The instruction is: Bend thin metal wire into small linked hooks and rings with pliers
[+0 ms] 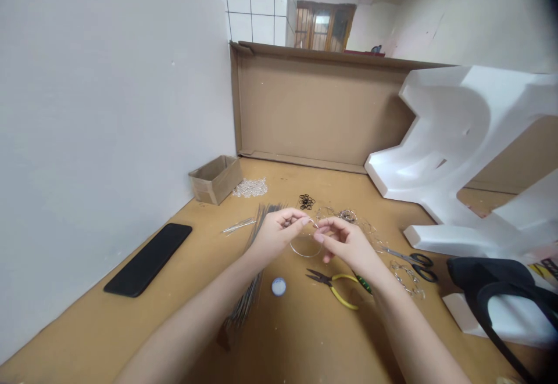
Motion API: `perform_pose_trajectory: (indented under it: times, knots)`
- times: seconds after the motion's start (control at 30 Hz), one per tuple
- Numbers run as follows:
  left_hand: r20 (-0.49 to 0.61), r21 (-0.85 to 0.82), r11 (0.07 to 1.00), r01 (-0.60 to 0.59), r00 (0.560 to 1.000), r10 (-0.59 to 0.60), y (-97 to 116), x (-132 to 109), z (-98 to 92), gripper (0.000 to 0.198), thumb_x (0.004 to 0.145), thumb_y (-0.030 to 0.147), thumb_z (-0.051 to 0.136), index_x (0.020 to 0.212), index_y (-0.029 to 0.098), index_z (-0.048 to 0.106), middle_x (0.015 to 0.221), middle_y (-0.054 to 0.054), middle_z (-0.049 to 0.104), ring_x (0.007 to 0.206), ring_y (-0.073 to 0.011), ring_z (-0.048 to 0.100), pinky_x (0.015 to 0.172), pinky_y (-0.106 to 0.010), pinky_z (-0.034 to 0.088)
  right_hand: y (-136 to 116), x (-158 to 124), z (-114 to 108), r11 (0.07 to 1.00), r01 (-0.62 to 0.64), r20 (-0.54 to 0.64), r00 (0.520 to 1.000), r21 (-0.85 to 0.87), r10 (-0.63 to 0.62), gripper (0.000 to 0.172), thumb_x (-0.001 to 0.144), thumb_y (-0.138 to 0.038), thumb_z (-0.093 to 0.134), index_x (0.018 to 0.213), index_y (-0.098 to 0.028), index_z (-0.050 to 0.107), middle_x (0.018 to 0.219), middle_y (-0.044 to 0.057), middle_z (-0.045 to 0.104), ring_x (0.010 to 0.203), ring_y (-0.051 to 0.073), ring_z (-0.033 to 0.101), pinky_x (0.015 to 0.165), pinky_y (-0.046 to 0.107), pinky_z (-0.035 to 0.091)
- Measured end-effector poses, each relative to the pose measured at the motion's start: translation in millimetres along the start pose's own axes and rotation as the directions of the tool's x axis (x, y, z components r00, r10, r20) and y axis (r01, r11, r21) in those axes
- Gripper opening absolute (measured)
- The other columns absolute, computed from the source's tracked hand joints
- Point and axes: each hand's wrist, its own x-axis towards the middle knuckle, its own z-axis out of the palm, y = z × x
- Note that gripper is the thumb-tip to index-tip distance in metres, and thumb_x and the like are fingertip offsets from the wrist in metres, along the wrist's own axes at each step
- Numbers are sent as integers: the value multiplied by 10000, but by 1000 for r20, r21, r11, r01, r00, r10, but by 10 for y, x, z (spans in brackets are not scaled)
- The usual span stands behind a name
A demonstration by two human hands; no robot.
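Observation:
Over the middle of the table, my left hand (281,228) pinches one end of a thin silvery wire (306,255). The wire bends into a round loop that hangs below my fingers. My right hand (342,241) pinches the wire close to my left fingertips; the exact grip points are too small to make out. Under my left wrist lies a bundle of straight grey wires (250,295). Pliers (333,285) with a yellow handle rest below my right hand, partly covered by my forearm. A small round blue-and-white cap (278,286) sits between my forearms.
Left stand a small cardboard box (214,180), a pile of clear bits (250,187) and a black phone-like slab (148,260). Black rings (307,201) and tangled wire (347,216) lie behind my hands. Scissors (414,259) and white foam (453,134) are right. A cardboard panel (322,111) closes the back.

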Motion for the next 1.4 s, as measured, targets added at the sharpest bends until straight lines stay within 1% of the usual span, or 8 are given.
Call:
perform_pose_trajectory:
  times: [0.13,0.2,0.33,0.6,0.7,0.9,1.17,1.4]
  knots:
    - [91,57,998,24,995,-30,21,-10,-26,222,738,344,566,752,131,627,625,4,575,534,-81,468,510,-195,369,-41,-24,-21,998,39,-143,989,-54,-46,318,691,-438,640,873,-177,620,811,18,631,354,32,416,344,195,351]
    - [133,105,994,28,990,-42,21,-18,-31,234,748,351,550,764,132,631,618,5,568,515,-77,449,491,-194,355,-49,-30,-17,997,58,-160,985,-56,-66,299,705,-443,626,831,-171,631,750,9,632,344,31,396,339,194,330]
    - [166,161,987,3,986,-30,30,-30,-27,246,756,361,539,769,135,636,639,-1,577,532,-80,442,494,-195,345,-20,-6,-9,998,66,-87,994,-24,-68,287,764,-441,568,739,-161,623,672,4,635,353,45,453,377,194,352]
    - [224,65,995,74,971,-87,78,-32,-46,279,728,398,578,781,132,645,637,-11,595,553,-98,475,528,-218,373,11,35,-29,990,5,0,1000,138,-5,267,765,-423,587,732,-158,583,564,-27,594,354,55,492,374,176,351]
    - [236,76,996,55,969,-72,64,-27,-50,262,723,380,589,777,130,648,664,-20,612,582,-103,487,549,-222,377,-11,18,-68,986,-30,55,998,163,21,247,740,-397,625,739,-152,593,578,-27,604,367,50,504,393,171,372]
    - [268,160,987,11,962,-54,74,-29,-66,239,728,371,587,771,146,652,674,-8,617,584,-94,482,555,-207,364,-59,-22,-178,990,-130,215,969,45,118,235,713,-352,654,823,-148,615,618,-16,627,349,29,475,385,160,333]
    - [352,234,965,-118,936,29,114,-57,-102,284,827,358,443,813,158,644,745,-22,627,666,-127,525,597,-221,392,-44,-29,-167,998,-62,183,981,-12,64,224,760,-388,592,760,-166,565,516,-66,510,343,32,406,382,169,259]
    - [342,210,966,-149,937,71,108,-84,-79,261,797,359,477,780,172,659,617,-2,563,571,-111,465,510,-203,344,-117,-65,-120,998,-60,149,987,-31,64,236,768,-405,576,747,-176,522,510,-79,463,352,40,411,395,178,270]
